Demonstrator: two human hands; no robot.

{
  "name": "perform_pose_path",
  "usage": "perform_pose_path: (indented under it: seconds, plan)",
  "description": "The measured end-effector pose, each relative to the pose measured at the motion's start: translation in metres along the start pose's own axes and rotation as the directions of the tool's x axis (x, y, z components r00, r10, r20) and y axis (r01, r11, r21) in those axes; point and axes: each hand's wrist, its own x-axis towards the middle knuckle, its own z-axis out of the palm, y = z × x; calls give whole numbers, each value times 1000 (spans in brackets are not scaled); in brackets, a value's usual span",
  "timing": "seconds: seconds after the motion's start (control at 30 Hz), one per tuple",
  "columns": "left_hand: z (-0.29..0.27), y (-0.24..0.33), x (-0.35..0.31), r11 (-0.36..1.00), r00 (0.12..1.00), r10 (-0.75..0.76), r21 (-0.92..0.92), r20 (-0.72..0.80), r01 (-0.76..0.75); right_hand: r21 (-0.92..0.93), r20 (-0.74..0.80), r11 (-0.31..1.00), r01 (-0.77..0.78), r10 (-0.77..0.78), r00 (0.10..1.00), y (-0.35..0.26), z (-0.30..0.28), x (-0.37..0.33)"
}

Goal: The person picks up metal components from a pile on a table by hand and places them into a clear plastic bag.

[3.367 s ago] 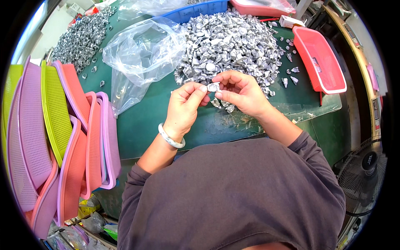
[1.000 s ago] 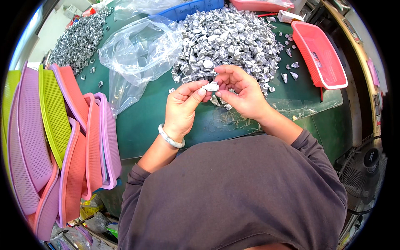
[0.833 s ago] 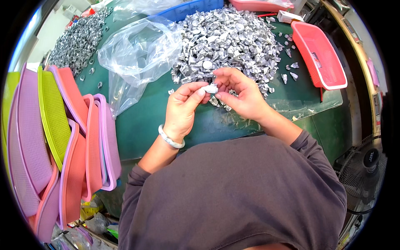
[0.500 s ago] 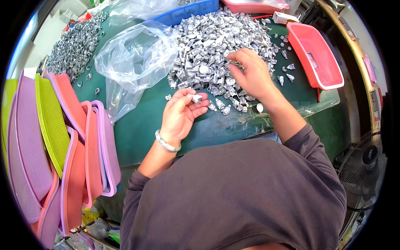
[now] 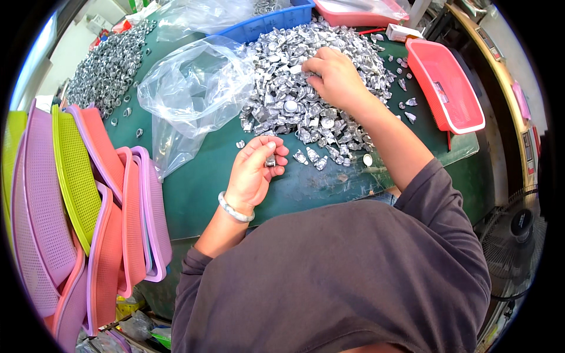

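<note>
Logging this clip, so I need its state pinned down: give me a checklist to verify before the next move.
1. Left hand holds a silvery part: ok, between thumb and fingers.
2. Right hand at the big pile: ok.
3. Right hand gripping something: cannot tell, fingertips blend with the pile.
4. Pile kept together: not ok, loose pieces lie to its right.
5. Bag clear of both hands: ok.

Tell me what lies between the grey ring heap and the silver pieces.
In the head view, a clear plastic bag lies between them on the green tabletop.
</note>
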Motion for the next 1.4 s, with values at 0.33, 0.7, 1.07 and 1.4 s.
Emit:
perform_pose_path:
  seconds: [0.33, 0.7, 1.07, 1.4]
  plan:
    - [12, 8, 3, 998, 999, 50, 46, 4, -50, 733, 179, 607, -307, 263, 948, -19, -21, -12]
    - [39, 22, 0, 959, 974, 222, 173, 43, -226, 913, 382, 101, -396, 128, 915, -59, -24, -44]
    - [38, 13, 2, 827, 908, 412, 385, 78, -409, 874, 285, 380, -302, 102, 953, -67, -24, -51]
    - [20, 6, 8, 987, 998, 59, -153, 11, -57, 871, 261, 398, -288, 121, 958, -70, -20, -58]
